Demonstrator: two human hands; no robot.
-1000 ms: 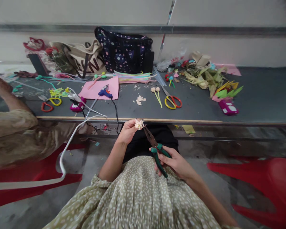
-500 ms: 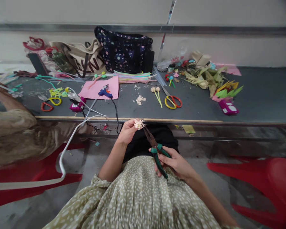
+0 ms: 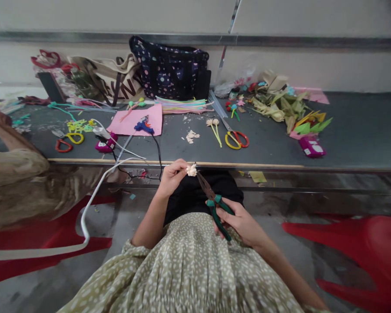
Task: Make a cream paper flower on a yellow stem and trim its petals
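My left hand (image 3: pixel 173 177) pinches a small cream craft flower (image 3: pixel 191 170) at the table's near edge, over my lap. Wrapped round the green handles of long-nose pliers (image 3: pixel 211 194) is my right hand (image 3: pixel 236 218). The pliers' jaws point up and left and reach the flower's lower right side; whether they grip part of it is too small to tell. On the table beyond lie loose cream petals (image 3: pixel 192 136) and two cream flowers on pale green stems (image 3: pixel 213 126). Scissors with red and yellow handles (image 3: pixel 236 139) lie to their right.
A blue glue gun (image 3: pixel 144 125) rests on pink paper (image 3: pixel 117 123), its black cord hanging over the edge. A white cable (image 3: pixel 84 217) crosses at left, near a co-worker's arm (image 3: pixel 13 134). Bags (image 3: pixel 169 69) stand at the back. Dried husks (image 3: pixel 280 104) lie right. A red chair (image 3: pixel 371 243) is at right.
My left hand has shifted slightly left and its fingers have moved on the flower, which sits a touch further right. The pliers' handles have drawn a little closer together.
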